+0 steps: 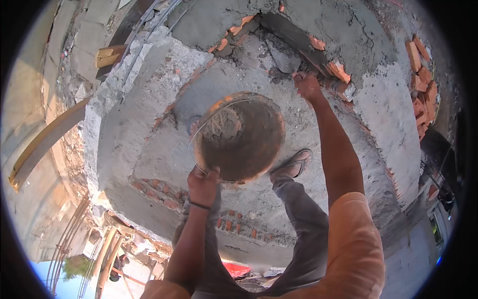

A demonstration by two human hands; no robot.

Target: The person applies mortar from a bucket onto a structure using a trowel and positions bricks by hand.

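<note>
A round, rusty-rimmed metal pan (246, 144) with wet grey residue inside stands tilted in front of me. My left hand (203, 185) is closed on its near rim, by the thin wire handle. At the upper right, my right hand (307, 85) reaches to the brick and mortar edge; its fingers are bent, and whatever they hold is too small to make out. Close beside that hand are a broken orange brick (339, 72) and a dark mortar patch. A flat grey slab (284, 56) lies just left of the hand.
Wet mortar (343, 30) covers the raised edge at the top. Loose bricks (422, 89) are piled at the far right. A wooden beam (50, 134) and rubble lie at the left. My sandalled foot (295, 164) stands on the rough concrete beside the pan.
</note>
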